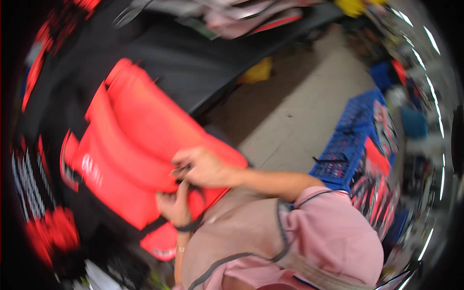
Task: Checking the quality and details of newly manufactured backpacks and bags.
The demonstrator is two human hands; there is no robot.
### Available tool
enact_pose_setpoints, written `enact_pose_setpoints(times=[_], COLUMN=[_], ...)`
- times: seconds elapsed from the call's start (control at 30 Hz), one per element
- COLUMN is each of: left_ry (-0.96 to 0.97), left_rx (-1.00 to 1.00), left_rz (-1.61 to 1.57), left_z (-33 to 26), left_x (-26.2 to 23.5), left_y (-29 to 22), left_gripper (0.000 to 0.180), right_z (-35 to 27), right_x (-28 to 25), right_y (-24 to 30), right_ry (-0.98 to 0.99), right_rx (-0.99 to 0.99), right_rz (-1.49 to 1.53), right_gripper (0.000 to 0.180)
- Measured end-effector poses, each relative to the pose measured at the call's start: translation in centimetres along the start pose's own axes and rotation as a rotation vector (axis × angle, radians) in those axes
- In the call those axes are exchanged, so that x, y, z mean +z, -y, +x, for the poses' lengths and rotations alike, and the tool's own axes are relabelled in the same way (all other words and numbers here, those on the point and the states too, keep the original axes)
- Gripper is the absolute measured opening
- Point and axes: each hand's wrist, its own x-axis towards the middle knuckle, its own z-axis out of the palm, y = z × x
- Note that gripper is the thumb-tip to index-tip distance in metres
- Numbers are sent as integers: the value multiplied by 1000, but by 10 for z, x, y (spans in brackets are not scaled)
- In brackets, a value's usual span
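Note:
A bright red bag (145, 130) with a flap and black straps lies on a black-covered table (166, 53), slanting across the left half of the view. My right hand (203, 166) is over its near right part, fingers closed on a small dark piece that looks like a black strap end; blur hides its exact kind. Just below, my left hand (173, 207) rests against the bag, thumb up and fingers bent close to the same black strap (200, 193). What the left fingers hold, if anything, is hidden. A dark band circles the left wrist.
Blue plastic crates (345, 140) with red and black goods stand on the floor (295, 111) to the right. Pinkish-grey items (237, 19) lie on the table's far end. More red and black pieces (50, 232) are at the left edge.

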Motion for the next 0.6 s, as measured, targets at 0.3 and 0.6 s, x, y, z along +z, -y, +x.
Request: enact_pose_setpoints(times=[0.3, 0.6], left_ry=[-92, -166], left_rx=[237, 1142], left_rz=[346, 736], left_z=[0, 21], left_x=[-9, 11], left_y=[14, -25], left_gripper=[28, 26], right_z=[7, 29], right_x=[2, -6], right_y=[30, 31], right_ry=[2, -76], right_rx=[-15, -133], right_rz=[-40, 104], right_gripper=[27, 22])
